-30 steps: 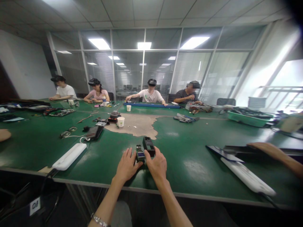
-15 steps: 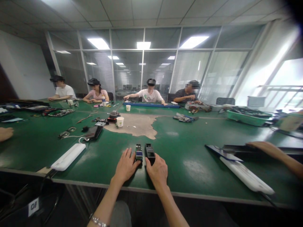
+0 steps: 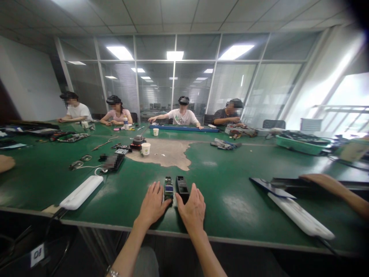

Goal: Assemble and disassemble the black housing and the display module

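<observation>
Fingers of the right hand (image 3: 191,209) stood apart around the black casing (image 3: 181,184); left of it, the left hand's (image 3: 152,202) open fingers bordered the circuit board (image 3: 168,189). Positioning seemed underway; lifting either called for pinching.

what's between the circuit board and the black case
Just a narrow strip of bare green table separates the circuit board from the black case, seen in the head view.

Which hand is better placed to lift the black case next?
Probably the right hand: it is at the black case, thumb and fingers on either side. The left hand is by the circuit board, which lies between it and the case.
</observation>
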Motion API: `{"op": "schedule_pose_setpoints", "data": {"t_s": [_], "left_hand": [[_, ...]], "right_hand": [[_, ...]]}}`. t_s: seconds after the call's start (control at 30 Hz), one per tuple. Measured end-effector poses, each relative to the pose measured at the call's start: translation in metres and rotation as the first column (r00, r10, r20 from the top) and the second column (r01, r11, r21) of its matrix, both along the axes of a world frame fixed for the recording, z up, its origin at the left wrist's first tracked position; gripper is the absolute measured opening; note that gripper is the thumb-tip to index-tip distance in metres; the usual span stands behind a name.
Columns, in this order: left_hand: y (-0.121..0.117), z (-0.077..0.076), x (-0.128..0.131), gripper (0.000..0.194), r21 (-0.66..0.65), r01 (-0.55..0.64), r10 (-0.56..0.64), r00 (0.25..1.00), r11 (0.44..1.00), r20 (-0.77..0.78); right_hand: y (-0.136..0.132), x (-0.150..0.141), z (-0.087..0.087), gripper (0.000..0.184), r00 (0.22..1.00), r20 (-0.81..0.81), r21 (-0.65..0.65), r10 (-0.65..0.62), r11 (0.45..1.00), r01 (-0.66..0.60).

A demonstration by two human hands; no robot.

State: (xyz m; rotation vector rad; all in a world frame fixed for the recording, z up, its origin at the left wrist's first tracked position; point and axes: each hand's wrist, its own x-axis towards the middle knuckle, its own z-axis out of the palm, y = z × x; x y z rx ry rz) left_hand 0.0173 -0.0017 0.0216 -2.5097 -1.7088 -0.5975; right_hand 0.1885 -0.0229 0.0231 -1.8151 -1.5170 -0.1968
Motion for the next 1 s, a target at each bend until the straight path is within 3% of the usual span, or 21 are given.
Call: {"op": "schedule_pose_setpoints", "data": {"t_s": [0.33, 0.5, 0.73, 1.0], "left_hand": [[-0.001, 0.004, -0.001, 0.05, 0.023, 0.038, -0.039, 0.999, 0.999, 0.036], [-0.003, 0.005, -0.001, 0.051, 0.005, 0.031, -0.032, 0.998, 0.999, 0.06], [-0.004, 0.005, -0.002, 0.052, -0.01, 0.021, -0.02, 0.998, 1.0, 0.061], [-0.004, 0.005, -0.004, 0.055, -0.014, 0.016, -0.016, 1.0, 1.0, 0.024]], "right_hand": [[0.0, 0.002, 0.005, 0.048, 0.999, -0.035, -0.091, 0.02, 0.996, -0.023], [0.002, 0.0, 0.015, 0.044, 0.996, -0.081, -0.071, 0.023, 0.997, -0.028], [0.003, -0.02, 0.043, 0.044, 0.987, -0.119, 0.07, 0.107, 0.993, -0.099], [0.0, -0.045, 0.05, 0.036, 0.993, -0.07, -0.018, 0.097, 0.995, -0.099]]}}
